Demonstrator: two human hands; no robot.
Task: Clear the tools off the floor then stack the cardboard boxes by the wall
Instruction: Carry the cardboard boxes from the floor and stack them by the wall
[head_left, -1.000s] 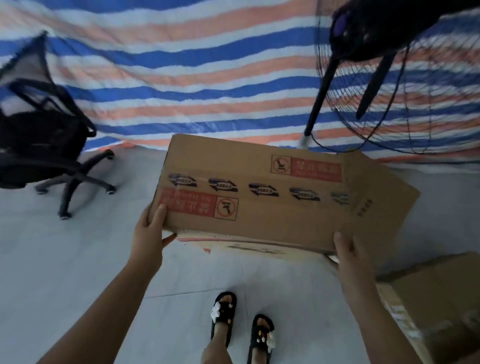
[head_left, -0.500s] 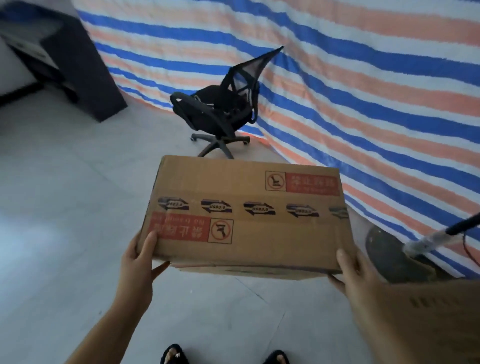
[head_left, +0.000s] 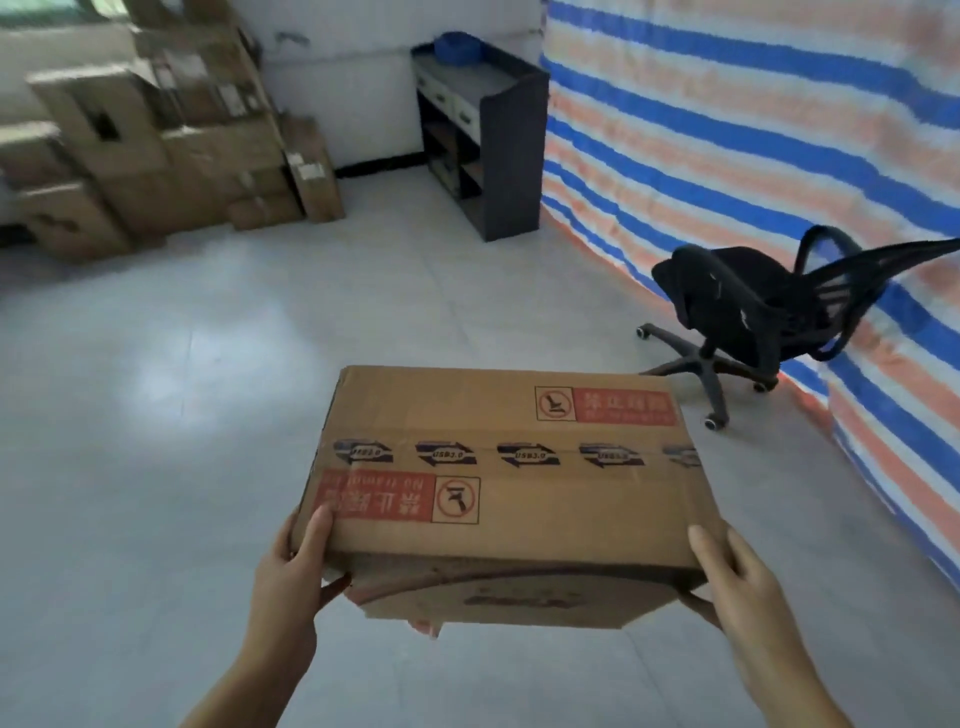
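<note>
Cardboard box (head_left: 506, 467) carried off the floor, between both hands, top face toward camera, printed tape along its centre seam. Bare grey tiled floor (head_left: 182, 415) lies open ahead of and to the left of the hands. Beyond the right hand (head_left: 737, 582): black office chair (head_left: 753, 317) against the striped tarp (head_left: 753, 130).

Left hand (head_left: 291, 577) grips the box's near left corner, thumb on top, fingers curled underneath. Right hand holds the near right corner the same way, thumb up along the top edge. Both forearms extended forward.

Far ahead-left of the hands: stacked cardboard boxes (head_left: 156, 156) by the white wall. A dark shelf unit (head_left: 483, 145) stands straight ahead, well apart.
</note>
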